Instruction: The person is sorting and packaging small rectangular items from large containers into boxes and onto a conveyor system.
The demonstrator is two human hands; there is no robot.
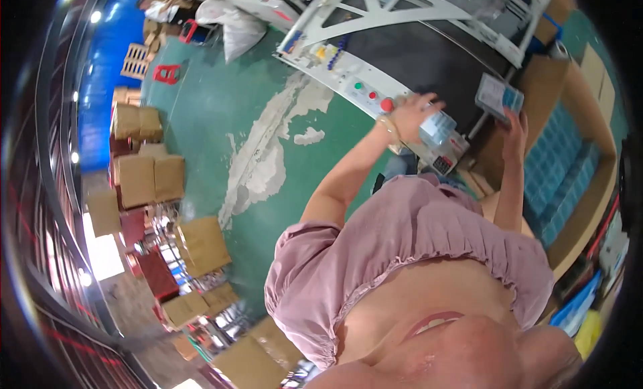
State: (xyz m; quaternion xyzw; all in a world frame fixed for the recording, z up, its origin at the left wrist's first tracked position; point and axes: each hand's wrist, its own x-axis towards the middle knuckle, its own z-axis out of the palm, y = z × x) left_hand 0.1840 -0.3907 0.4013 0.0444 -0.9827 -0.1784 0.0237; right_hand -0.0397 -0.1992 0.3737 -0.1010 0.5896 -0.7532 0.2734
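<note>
My left hand [410,117] is stretched over the white edge of a machine, its fingers spread, beside a red push button [386,104]. Right by its palm is a small shiny blue-and-white pack [437,128]; I cannot tell whether the hand touches it. In my right hand [514,129] is a flat box-shaped pack [497,94], pale with a blue part, gripped at its lower corner and raised at the end of the machine's dark belt [408,57]. Beside that arm stands an open cardboard carton [606,124] with rows of similar blue packs [556,165] inside.
A white metal frame [395,17] arches over the belt. The green floor [268,208] has a worn grey patch [261,165]. Brown cartons [137,178] are stacked at the left, and a red stool [166,73] stands farther off. White sacks [241,34] lie behind the machine.
</note>
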